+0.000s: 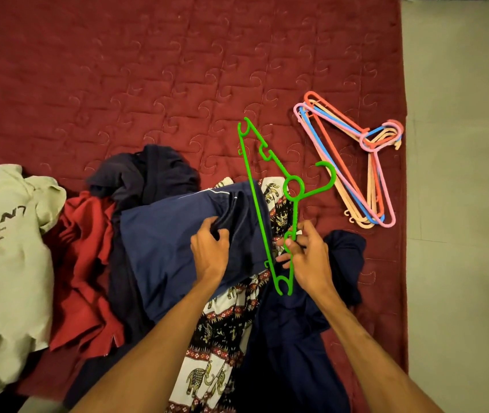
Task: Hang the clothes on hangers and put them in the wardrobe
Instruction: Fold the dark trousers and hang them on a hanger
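My left hand [210, 251] is curled into the navy garment [171, 239], bunching a fold of its cloth between thumb and fingers. My right hand [311, 257] pinches the green hanger [297, 195] low on one shoulder arm, near its end. The garment lies on top of the heap on the maroon bed cover [148, 70], over an elephant-print piece [216, 353]. The hanger slants just beside it, its long bar crossing the garment's right edge and its hook pointing away from me. I judge the hanger light and stiff but thin, so held this far out it will probably twist in my grip. The ring under the hook looks like the steadier place to hold once cloth hangs from it. The garment seems soft and limp, a middling weight of woven cloth; whether it is trousers or shorts I cannot tell. It will sag wherever I am not holding it, and smooth plastic gives it little to cling to. I would take it by a firm seam or the waistband, not loose cloth, and drape it evenly over the bar so neither side drags it off. The notches on the shoulders may help catch a loop or strap. Spare hangers [370, 141] lie stacked to my right, well apart from the heap. The wardrobe is not in view.
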